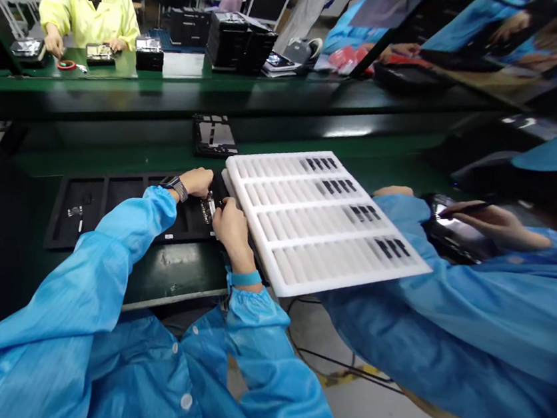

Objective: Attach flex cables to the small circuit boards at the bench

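Observation:
A small circuit board [206, 210] with light metal parts lies at the right end of a black compartment tray [124, 189]. My left hand [197, 181], with a watch at the wrist, is closed at the board's upper end; its fingertips are hidden. On the board's right side my right hand [231, 224] has its fingers curled in, a blue band around the wrist. What either hand grips cannot be made out. Close to my right hand, a white foam tray [276, 232] with rows of slots holds several dark strips [366, 213] along its right side.
Small parts [75, 212] lie in the black tray's left compartment. Behind it sits a dark device [214, 136] on the green bench. At right, a co-worker in blue handles another device [446, 218]. Across the bench, a person in yellow works near stacked black units [227, 42].

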{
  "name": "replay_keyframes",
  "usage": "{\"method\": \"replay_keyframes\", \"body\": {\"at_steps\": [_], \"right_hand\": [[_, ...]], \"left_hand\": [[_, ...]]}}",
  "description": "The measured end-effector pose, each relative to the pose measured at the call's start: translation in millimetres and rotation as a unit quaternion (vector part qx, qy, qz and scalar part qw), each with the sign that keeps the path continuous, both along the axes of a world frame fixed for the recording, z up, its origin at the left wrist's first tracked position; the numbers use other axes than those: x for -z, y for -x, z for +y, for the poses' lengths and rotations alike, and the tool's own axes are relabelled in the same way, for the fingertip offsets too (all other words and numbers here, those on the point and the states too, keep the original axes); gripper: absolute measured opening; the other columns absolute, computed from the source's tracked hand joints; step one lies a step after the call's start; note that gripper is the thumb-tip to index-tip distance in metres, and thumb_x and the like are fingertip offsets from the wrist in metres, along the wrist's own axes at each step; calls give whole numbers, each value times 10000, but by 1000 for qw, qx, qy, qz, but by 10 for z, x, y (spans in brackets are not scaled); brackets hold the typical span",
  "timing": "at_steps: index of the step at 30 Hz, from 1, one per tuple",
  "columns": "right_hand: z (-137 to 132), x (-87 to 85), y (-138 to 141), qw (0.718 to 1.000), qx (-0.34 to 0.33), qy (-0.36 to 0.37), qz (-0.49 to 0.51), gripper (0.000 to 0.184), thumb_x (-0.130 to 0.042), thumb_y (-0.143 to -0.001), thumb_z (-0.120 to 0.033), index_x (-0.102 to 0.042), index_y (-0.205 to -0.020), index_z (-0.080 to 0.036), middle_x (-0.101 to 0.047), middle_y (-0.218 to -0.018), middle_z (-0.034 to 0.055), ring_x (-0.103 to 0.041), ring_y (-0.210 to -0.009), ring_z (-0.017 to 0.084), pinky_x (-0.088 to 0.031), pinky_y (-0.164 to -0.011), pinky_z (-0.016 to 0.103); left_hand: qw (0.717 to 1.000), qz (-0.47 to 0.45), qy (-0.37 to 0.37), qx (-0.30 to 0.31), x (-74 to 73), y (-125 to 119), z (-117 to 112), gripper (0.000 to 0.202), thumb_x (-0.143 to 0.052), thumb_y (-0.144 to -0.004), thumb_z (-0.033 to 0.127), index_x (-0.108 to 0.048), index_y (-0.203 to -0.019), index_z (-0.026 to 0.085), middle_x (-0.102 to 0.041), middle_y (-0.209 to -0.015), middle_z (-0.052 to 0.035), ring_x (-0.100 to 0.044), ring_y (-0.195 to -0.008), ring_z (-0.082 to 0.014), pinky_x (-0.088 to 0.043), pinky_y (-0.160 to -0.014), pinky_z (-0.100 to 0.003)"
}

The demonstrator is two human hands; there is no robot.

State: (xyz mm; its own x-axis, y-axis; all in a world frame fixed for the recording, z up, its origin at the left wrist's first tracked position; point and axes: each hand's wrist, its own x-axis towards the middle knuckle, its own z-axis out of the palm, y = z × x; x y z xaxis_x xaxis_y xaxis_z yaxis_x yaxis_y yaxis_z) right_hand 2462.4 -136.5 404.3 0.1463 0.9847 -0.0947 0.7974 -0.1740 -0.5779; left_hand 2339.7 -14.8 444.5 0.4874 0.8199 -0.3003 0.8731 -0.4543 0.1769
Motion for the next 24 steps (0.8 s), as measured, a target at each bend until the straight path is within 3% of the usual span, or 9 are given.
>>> {"method": "replay_keyframes", "body": {"at_steps": [5,9,11,13,16,18,20,24], "right_hand": [[-240,-62,-6,991,-59,-54,104,360,-403,-1029,-171,-544,-1357,-124,-764,-1164,204,-740,-1035,335,-518,-895,391],[-273,-50,-9,967,-52,-115,223,280,-422,-1010,-240,-535,-1258,-175,-736,-921,98,-709,-848,259,-511,-774,351],[-265,-42,57,947,-50,-141,285,231,-445,-1021,-296,-510,-1223,-205,-712,-872,55,-666,-745,212,-492,-697,319],[-248,-34,176,931,-73,-136,331,217,-465,-1028,-353,-489,-1202,-225,-716,-879,38,-610,-650,177,-465,-628,298],[-182,-18,415,923,-147,-90,345,197,-491,-1006,-359,-497,-1151,-226,-734,-847,23,-569,-573,153,-457,-615,294],[-94,-8,581,919,-197,-69,334,172,-512,-984,-344,-517,-1105,-222,-739,-804,14,-566,-546,147,-460,-630,297],[23,-2,735,911,-233,-61,336,155,-526,-974,-352,-530,-1059,-222,-746,-784,13,-557,-520,141,-452,-618,293],[241,48,960,886,-280,-51,365,215,-545,-970,-436,-546,-979,-221,-759,-772,30,-536,-490,134,-438,-582,284]], "left_hand": [[999,-4,-11,-31,20,-43,-53,363,-840,-762,147,-806,-1123,125,-780,-1168,-203,-735,-1170,-375,-581,-1021,-391],[998,-27,-42,-49,-215,138,-268,358,-784,-860,183,-766,-1215,135,-745,-1285,-184,-678,-1281,-354,-540,-1073,-389],[993,-73,-76,-58,-423,485,-481,319,-757,-915,246,-758,-1221,155,-755,-1266,-137,-685,-1245,-313,-532,-1059,-369],[978,-127,-135,-99,-628,1022,-782,244,-719,-950,278,-767,-1168,179,-771,-1181,-80,-704,-1147,-262,-529,-1029,-345],[929,-98,-228,-273,-786,1958,-1274,145,-663,-970,262,-783,-1034,210,-773,-1078,-44,-709,-1041,-226,-533,-988,-327],[904,-51,-216,-365,-730,2450,-1502,145,-725,-923,263,-793,-1043,219,-782,-1053,-52,-713,-995,-234,-553,-952,-325],[903,-25,-174,-393,-563,2720,-1591,255,-759,-900,255,-791,-1149,212,-787,-1125,-75,-719,-1009,-245,-567,-946,-322],[921,24,-110,-373,-169,2739,-1477,378,-743,-930,261,-741,-1300,184,-757,-1269,-116,-694,-1150,-260,-544,-1020,-315]]}}
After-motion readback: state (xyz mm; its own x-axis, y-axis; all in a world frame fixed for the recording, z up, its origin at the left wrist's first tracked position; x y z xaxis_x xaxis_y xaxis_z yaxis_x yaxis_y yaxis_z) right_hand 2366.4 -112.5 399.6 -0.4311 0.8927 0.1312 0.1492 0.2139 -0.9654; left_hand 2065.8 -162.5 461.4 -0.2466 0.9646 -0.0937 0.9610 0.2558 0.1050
